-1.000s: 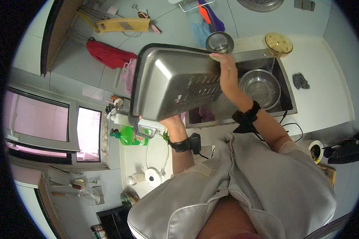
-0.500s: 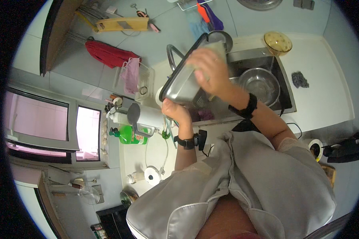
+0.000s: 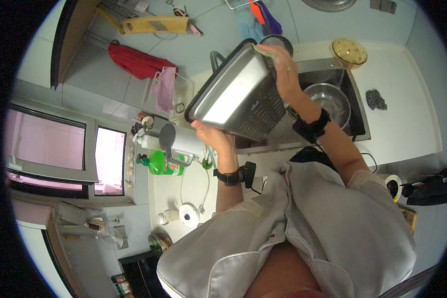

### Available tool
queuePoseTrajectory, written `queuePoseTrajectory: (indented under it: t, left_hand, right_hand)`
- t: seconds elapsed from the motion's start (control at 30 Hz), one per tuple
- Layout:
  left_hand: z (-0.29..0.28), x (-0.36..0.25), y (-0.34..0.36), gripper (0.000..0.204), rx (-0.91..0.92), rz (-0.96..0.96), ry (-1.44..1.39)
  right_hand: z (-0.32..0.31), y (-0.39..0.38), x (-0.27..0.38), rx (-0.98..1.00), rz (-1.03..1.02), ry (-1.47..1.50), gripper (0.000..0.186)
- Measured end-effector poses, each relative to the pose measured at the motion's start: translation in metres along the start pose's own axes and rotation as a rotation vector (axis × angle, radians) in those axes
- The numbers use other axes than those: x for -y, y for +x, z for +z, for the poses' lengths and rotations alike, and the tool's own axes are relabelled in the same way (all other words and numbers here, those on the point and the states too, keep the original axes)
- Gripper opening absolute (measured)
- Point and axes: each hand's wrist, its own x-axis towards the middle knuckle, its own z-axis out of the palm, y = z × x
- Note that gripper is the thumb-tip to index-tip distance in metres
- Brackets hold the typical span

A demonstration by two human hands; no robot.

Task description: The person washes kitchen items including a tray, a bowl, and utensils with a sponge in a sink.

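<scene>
Fingers (image 3: 198, 125) of the left hand (image 3: 217, 143) curl round the lower left corner of the steel pan (image 3: 236, 94), holding it, far tips hidden from us; those of the right hand (image 3: 286, 77) lie nearly straight, close together, at its upper right corner, a pale cloth (image 3: 264, 50) caught between them and the metal; how hard they press, we can't tell. Pan is tilted up on edge over the left part of the sink (image 3: 358, 111), outside toward us, slot-like marks on it; it lies up and right of the left fingers, left of and below the right ones; dark rim slants from one hand toward the other, and we read that as the long axis, though foreshortened; both hands touch it, so neither is nearer. Outward, we log a metal bowl (image 3: 334, 102) in the sink, right of the pan; grey jug (image 3: 188, 141) and green bottle (image 3: 164, 164) left of the left wrist; steel wool (image 3: 376, 100) and yellow bowl (image 3: 350, 52) at right on the tabletop (image 3: 405, 94).
</scene>
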Motion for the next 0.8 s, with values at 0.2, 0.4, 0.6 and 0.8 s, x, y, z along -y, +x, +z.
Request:
queuePoseTrajectory:
  t: [0.2,0.4,0.6,0.8]
  left_hand:
    - [0.011,-0.016,0.004,0.055,-0.076,-0.104,-0.297]
    - [0.018,-0.027,0.011,0.060,-0.049,-0.008,-0.231]
    - [0.001,-0.015,0.028,0.064,-0.027,-0.041,-0.382]
    - [-0.005,0.000,0.028,0.075,-0.076,-0.187,-0.526]
  right_hand:
    - [0.023,-0.055,0.000,-0.136,0.315,-0.082,0.029]
    - [0.010,-0.109,-0.058,-0.074,0.591,-0.103,0.034]
    - [0.006,-0.103,-0.067,-0.220,0.771,0.133,0.052]
    - [0.009,-0.104,-0.063,-0.299,1.112,0.792,0.060]
